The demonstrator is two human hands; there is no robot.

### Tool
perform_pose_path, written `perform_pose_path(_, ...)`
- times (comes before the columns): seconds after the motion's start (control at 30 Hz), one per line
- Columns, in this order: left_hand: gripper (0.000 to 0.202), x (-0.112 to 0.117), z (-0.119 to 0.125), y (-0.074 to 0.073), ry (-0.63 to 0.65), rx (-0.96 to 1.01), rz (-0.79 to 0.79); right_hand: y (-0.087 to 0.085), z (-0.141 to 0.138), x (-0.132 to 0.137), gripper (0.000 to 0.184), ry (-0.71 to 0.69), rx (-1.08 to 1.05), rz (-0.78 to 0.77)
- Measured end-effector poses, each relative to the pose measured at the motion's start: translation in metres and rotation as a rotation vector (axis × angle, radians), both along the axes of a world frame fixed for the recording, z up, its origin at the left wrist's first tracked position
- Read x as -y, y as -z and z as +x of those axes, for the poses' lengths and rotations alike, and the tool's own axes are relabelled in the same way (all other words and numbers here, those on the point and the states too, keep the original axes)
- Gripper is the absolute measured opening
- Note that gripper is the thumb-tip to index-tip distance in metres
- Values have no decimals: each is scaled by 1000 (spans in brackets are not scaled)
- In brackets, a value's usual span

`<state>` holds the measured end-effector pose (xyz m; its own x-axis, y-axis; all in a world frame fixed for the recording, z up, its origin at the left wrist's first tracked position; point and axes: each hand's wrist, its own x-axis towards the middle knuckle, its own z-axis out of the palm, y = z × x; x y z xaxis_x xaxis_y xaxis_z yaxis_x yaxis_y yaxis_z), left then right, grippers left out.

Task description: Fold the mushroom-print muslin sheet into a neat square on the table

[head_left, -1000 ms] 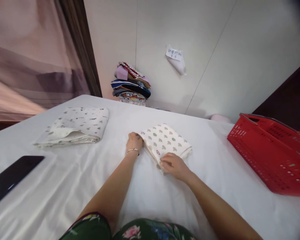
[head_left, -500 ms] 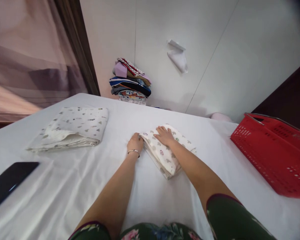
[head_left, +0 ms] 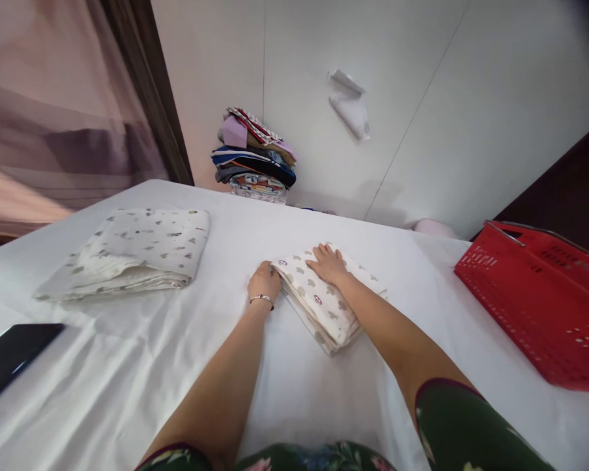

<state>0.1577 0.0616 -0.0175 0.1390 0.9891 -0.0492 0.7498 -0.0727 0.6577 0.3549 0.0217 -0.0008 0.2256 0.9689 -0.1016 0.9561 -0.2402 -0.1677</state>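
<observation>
A small folded cream cloth (head_left: 319, 304) with a printed pattern lies on the white sheet (head_left: 294, 366) in front of me. My left hand (head_left: 264, 282), with a thin bracelet at the wrist, is curled closed against the cloth's left corner, fingers tucked at its edge. My right hand (head_left: 328, 262) lies flat on top of the cloth near its far edge, fingers stretched out and together. A second, larger folded patterned cloth (head_left: 132, 252) rests to the left, apart from both hands.
A red plastic basket (head_left: 540, 301) stands at the right edge of the sheet. A dark phone (head_left: 10, 356) lies at the near left. A stack of folded clothes (head_left: 252, 157) sits against the wall, with a paper note (head_left: 348, 104) taped above.
My right hand has moved from the cloth's near corner to lie flat on its top near the far edge. My left hand has stayed at the left corner.
</observation>
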Motion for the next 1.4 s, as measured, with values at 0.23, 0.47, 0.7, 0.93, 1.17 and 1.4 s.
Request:
perform_pose_path(0.23, 30, 0, 0, 2, 9, 50, 55, 3, 25, 38, 59, 115, 46, 118)
perform_pose_path(0.47, 29, -5, -3, 4, 47, 72, 36, 5, 40, 51, 57, 147, -80, 63)
perform_pose_path(0.7, 48, 13, -6, -17, 103, 117, 397, -1, 19, 85, 54, 145, -5, 168)
perform_pose_path(0.93, 52, 54, 21, -1, 689, -239, 557, 14, 4, 105, 52, 126, 27, 121)
perform_pose_path(1.17, 56, 48, 16, 10, 699, -314, 493, 8, 13, 121, 48, 151, 80, 265)
perform_pose_path(1.4, 55, 50, 17, 1, 705, -285, 429, 6, 47, 132, 35, 290, -284, 487)
